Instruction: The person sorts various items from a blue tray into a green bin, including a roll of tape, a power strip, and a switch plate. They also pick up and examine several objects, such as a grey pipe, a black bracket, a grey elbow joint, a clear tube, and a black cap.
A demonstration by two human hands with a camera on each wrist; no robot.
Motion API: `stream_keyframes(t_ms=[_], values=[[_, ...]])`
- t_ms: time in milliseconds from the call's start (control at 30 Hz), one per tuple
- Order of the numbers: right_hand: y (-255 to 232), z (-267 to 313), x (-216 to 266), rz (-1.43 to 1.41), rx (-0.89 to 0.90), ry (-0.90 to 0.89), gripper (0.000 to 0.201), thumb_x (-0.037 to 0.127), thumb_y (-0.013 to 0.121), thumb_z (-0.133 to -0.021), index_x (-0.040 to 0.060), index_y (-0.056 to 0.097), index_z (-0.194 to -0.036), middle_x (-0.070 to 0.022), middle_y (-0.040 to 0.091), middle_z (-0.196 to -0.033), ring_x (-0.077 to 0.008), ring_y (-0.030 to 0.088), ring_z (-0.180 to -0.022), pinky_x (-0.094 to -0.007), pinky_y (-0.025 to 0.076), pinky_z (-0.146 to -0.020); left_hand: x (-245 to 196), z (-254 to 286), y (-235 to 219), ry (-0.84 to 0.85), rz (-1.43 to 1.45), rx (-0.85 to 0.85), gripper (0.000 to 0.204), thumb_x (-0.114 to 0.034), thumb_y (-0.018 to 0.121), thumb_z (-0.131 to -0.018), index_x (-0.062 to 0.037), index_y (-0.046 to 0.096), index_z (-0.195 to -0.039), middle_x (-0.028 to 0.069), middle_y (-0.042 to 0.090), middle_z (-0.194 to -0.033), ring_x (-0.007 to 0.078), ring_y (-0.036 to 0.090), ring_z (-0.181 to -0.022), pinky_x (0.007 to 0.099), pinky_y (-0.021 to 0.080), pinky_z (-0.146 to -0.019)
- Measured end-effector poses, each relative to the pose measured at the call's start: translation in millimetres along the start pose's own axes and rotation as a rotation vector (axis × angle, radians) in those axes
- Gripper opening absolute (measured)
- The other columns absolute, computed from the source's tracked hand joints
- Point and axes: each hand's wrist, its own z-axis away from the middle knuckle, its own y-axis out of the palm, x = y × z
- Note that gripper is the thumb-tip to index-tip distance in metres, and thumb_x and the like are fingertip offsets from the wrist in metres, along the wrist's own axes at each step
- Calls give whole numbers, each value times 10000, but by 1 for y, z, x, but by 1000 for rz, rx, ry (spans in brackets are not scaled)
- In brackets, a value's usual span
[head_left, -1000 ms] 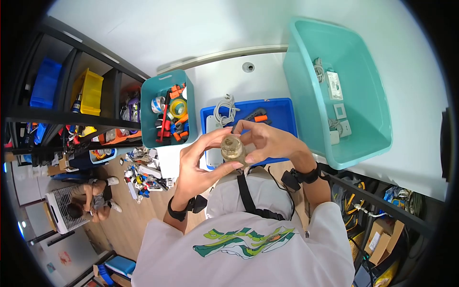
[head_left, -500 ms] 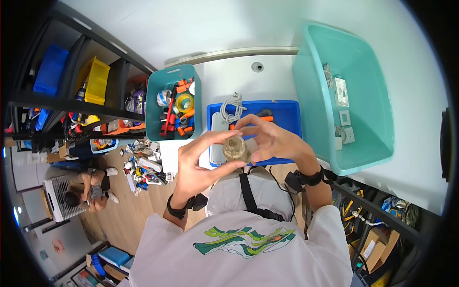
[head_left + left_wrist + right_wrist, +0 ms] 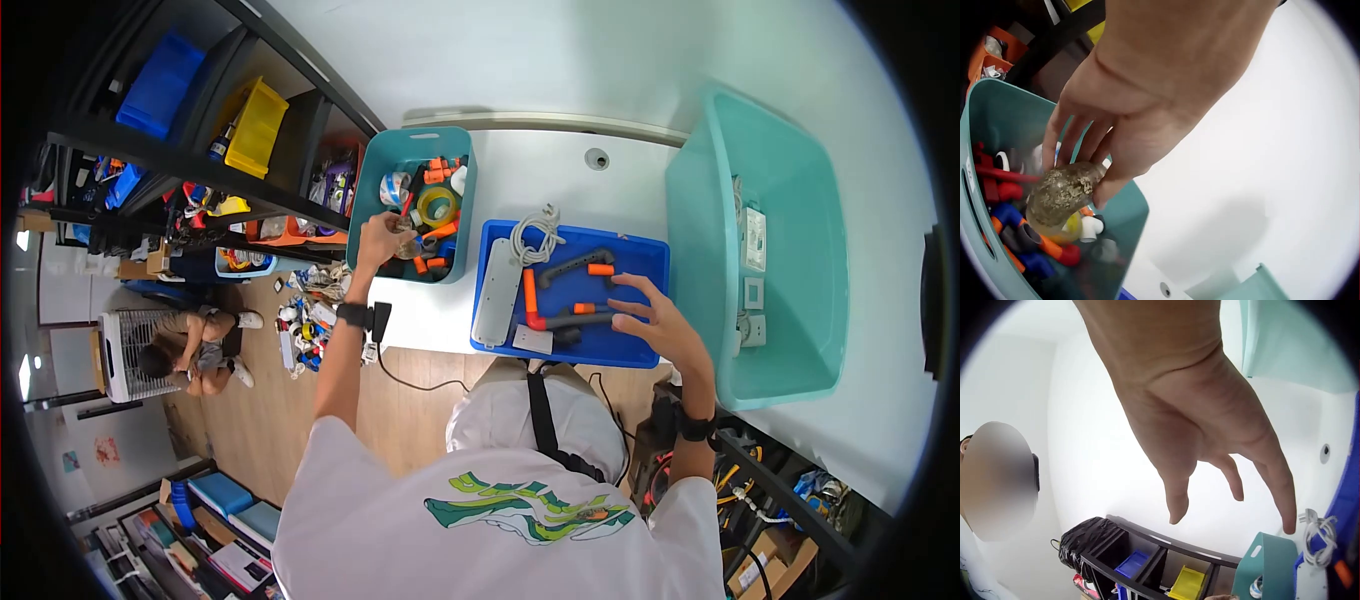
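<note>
My left hand [image 3: 378, 243] is over the smaller teal bin [image 3: 372, 180] and grips a stained, see-through glass jar [image 3: 1060, 195] between thumb and fingers. Below the jar lie pipe fittings, a yellow tape roll [image 3: 437, 207] and a red-handled tool [image 3: 1007, 174]. My right hand [image 3: 668, 328] hovers above the right part of the blue tray [image 3: 640, 265], fingers spread and holding nothing. In the tray are a white power strip [image 3: 497, 295] with a coiled grey cord [image 3: 535, 238], an orange pipe [image 3: 531, 292], a bent grey pipe [image 3: 572, 264] and a small white plate [image 3: 532, 340].
A large teal bin [image 3: 790, 378] with white sockets and switches stands at the right. Black shelving [image 3: 190, 155] with blue and yellow bins rises at the left. A person [image 3: 195, 345] sits on the floor at far left, near a pile of parts [image 3: 312, 325].
Both hands were together around the jar in front of the body. My left hand has carried it left to the smaller teal bin. My right hand has let go and moved right.
</note>
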Motion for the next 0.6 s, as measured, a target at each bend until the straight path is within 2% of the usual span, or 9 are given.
stream_keyframes(t_ms=[133,267,333,367,433,467,533,600], values=[[0,11,-8,9,-53,19,659,239,759,-919,37,431,-1454,-128,459,-1493,-323,521,-1360,-417,472,-1077,42,-21,9,-80,-256,202,564,-268,927,-651,32,723,-1082,201,748,-1008,327,733,-961,399,563,-830],[-5,16,-21,-16,-115,40,650,237,754,-922,35,435,-1452,-127,465,-1488,-316,518,-1363,-410,476,-1075,79,-35,26,-89,-197,288,566,-264,924,-646,9,716,-1095,209,728,-1072,365,705,-1038,418,550,-865],[-6,19,-24,-10,-115,45,649,246,745,-931,33,431,-1458,-133,455,-1495,-325,518,-1361,-410,491,-1059,86,-38,32,-63,-248,483,584,-243,885,-700,-3,666,-1185,222,702,-1140,402,683,-1068,439,545,-902],[-7,20,-26,-4,-114,52,647,254,736,-940,32,427,-1463,-138,446,-1501,-334,518,-1358,-410,506,-1042,90,-37,35,-60,-246,487,584,-243,885,-700,-3,666,-1185,222,702,-1140,402,683,-1068,439,545,-902],[-12,23,-31,-100,-100,52,659,268,730,-946,31,417,-1475,-167,424,-1512,-348,519,-1353,-411,520,-1021,84,-25,37,101,-373,161,610,-225,833,-761,-7,601,-1281,236,688,-1175,432,671,-1072,468,537,-935],[-13,24,-34,-194,-84,46,670,283,723,-953,30,407,-1487,-196,403,-1523,-363,521,-1347,-411,535,-1000,81,-25,34,107,-368,169,610,-225,833,-761,-7,601,-1281,236,688,-1175,432,671,-1072,468,537,-935],[-20,15,-50,-149,-161,91,682,296,720,-955,36,398,-1497,-228,378,-1533,-375,527,-1336,-415,540,-992,81,-26,20,9,-409,-41,595,-215,787,-816,1,559,-1321,253,684,-1175,447,663,-1073,473,532,-952],[-30,7,-71,-52,-266,146,714,332,725,-949,45,389,-1510,-283,345,-1542,-393,541,-1314,-419,549,-971,100,-31,5,79,-364,-64,558,-216,778,-842,8,567,-1308,264,683,-1180,427,671,-1085,461,540,-937]])
